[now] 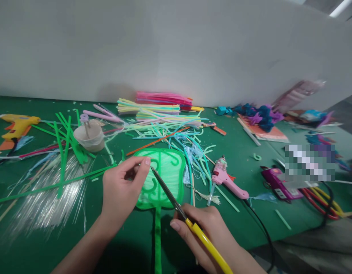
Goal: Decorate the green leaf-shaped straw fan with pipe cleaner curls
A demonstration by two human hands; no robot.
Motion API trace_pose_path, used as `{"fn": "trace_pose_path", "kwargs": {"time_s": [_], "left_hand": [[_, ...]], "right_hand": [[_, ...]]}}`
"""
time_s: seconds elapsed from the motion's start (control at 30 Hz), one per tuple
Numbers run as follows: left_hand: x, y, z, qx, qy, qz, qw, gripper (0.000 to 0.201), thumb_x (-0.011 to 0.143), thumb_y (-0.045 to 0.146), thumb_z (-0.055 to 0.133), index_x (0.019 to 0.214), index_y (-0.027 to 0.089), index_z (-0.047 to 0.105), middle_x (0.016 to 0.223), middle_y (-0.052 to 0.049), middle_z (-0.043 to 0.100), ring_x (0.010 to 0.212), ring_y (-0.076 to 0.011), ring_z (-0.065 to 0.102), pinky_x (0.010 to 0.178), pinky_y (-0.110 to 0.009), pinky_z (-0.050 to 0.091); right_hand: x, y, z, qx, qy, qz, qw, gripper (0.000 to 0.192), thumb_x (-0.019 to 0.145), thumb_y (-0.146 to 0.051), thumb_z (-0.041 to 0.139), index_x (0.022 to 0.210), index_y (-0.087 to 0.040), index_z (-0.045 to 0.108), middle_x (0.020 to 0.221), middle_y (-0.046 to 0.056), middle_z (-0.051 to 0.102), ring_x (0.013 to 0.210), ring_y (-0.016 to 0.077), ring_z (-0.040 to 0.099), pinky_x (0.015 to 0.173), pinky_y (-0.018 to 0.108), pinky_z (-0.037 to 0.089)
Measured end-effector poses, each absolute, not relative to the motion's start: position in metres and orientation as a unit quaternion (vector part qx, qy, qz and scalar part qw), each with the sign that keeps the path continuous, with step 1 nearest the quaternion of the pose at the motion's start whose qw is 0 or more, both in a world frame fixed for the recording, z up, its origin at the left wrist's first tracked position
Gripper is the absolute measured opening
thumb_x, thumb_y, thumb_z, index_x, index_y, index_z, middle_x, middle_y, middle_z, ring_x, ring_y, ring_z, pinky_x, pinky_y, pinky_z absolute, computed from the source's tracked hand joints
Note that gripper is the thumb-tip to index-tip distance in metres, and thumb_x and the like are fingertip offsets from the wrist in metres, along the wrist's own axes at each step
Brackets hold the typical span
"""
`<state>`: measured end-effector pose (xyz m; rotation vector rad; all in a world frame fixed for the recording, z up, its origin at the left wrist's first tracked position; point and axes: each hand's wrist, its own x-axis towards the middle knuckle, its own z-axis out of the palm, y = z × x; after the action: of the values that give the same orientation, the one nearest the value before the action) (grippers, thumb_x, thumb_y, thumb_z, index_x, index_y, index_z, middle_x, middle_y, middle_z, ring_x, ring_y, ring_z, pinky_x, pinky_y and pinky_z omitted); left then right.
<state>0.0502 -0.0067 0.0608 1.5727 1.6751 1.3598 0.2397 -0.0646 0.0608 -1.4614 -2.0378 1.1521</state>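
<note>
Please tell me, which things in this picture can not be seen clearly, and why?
Head view only:
- Tips of the yellow-handled metal scissors in the right hand: too thin to tell if they touch the green fan-shaped craft piece.
- What the left hand pinches: hidden by its fingers.
- The fan's green handle: cut off by the bottom edge.
- A patch at the right: pixelated.
- Pale packet by the wall: blurred.

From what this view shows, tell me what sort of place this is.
Probably a craft worktable. Heaps of colored straws and a pink glue gun lie on the green table, and the right hand holds scissors at a green fan.
</note>
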Motion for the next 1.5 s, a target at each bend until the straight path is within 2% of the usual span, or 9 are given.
{"fn": "trace_pose_path", "kwargs": {"time_s": [0.2,0.5,0.73,1.03,1.2,1.27,1.37,1.43,1.5], "left_hand": [[0.050,-0.007,0.062,0.568,0.607,0.495,0.253,0.025,0.086,0.039,0.062,0.077,0.018,0.073,0.054,0.006,0.051,0.049,-0.0079,0.042,0.045,-0.018,0.034],[0.051,-0.006,0.064,0.561,0.605,0.490,0.281,0.028,0.087,0.042,0.061,0.079,0.018,0.074,0.050,0.006,0.045,0.047,-0.0074,0.038,0.043,-0.019,0.031],[0.051,-0.007,0.065,0.560,0.607,0.490,0.279,0.028,0.087,0.041,0.061,0.080,0.018,0.075,0.049,0.006,0.045,0.046,-0.0075,0.038,0.043,-0.019,0.031],[0.044,-0.002,0.065,0.563,0.604,0.467,0.317,0.033,0.093,0.043,0.051,0.091,0.019,0.072,0.056,0.005,0.049,0.050,-0.0101,0.044,0.049,-0.023,0.034],[0.020,0.011,0.063,0.707,0.564,0.279,0.322,0.027,0.088,0.047,0.057,0.086,0.024,0.071,0.087,0.000,0.065,0.079,-0.0169,0.058,0.071,-0.026,0.043],[0.009,0.011,0.064,0.767,0.509,0.153,0.360,0.022,0.081,0.047,0.066,0.091,0.028,0.070,0.102,0.000,0.064,0.097,-0.0208,0.058,0.086,-0.028,0.043],[0.002,0.004,0.060,0.789,0.467,0.033,0.398,0.042,0.069,0.037,0.078,0.108,0.034,0.063,0.115,0.000,0.055,0.111,-0.0243,0.051,0.092,-0.032,0.043],[0.004,-0.001,0.056,0.792,0.467,0.014,0.393,0.050,0.066,0.031,0.078,0.112,0.034,0.058,0.116,-0.001,0.051,0.112,-0.0253,0.049,0.090,-0.033,0.044],[0.009,-0.003,0.052,0.799,0.470,0.024,0.375,0.041,0.071,0.032,0.074,0.108,0.030,0.058,0.113,-0.002,0.051,0.110,-0.0253,0.048,0.089,-0.034,0.044]], "right_hand": [[0.243,-0.064,0.056,-0.527,-0.744,0.374,0.171,0.037,0.094,-0.045,0.044,0.067,-0.020,0.045,0.051,-0.005,0.035,0.045,0.0084,0.034,0.047,0.023,0.025],[0.245,-0.063,0.056,-0.511,-0.744,0.394,0.175,0.035,0.094,-0.041,0.044,0.066,-0.021,0.039,0.050,-0.007,0.030,0.042,0.0072,0.030,0.044,0.022,0.023],[0.246,-0.066,0.055,-0.516,-0.732,0.375,0.239,0.037,0.093,-0.037,0.047,0.062,-0.021,0.035,0.049,-0.008,0.025,0.041,0.0061,0.022,0.040,0.021,0.019],[0.265,-0.061,0.062,-0.510,-0.751,0.355,0.226,0.035,0.094,-0.044,0.047,0.070,-0.019,0.051,0.052,-0.005,0.040,0.045,0.0083,0.035,0.044,0.021,0.027],[0.271,-0.060,0.049,-0.540,-0.702,0.379,0.269,0.046,0.091,-0.061,0.045,0.077,-0.018,0.056,0.054,-0.002,0.052,0.048,0.0111,0.045,0.048,0.022,0.036],[0.274,-0.060,0.042,-0.537,-0.670,0.419,0.296,0.059,0.079,-0.077,0.049,0.081,-0.018,0.057,0.056,-0.001,0.055,0.049,0.0132,0.050,0.049,0.023,0.039],[0.279,-0.061,0.033,-0.536,-0.609,0.489,0.321,0.078,0.052,-0.090,0.058,0.088,-0.020,0.056,0.058,-0.002,0.056,0.057,0.0192,0.060,0.054,0.025,0.048],[0.280,-0.061,0.033,-0.542,-0.592,0.501,0.324,0.079,0.052,-0.089,0.059,0.093,-0.022,0.056,0.064,0.000,0.058,0.066,0.0230,0.064,0.058,0.028,0.052],[0.279,-0.062,0.038,-0.541,-0.600,0.488,0.329,0.074,0.061,-0.086,0.057,0.099,-0.022,0.056,0.076,0.004,0.062,0.075,0.0252,0.064,0.064,0.030,0.054]]}}
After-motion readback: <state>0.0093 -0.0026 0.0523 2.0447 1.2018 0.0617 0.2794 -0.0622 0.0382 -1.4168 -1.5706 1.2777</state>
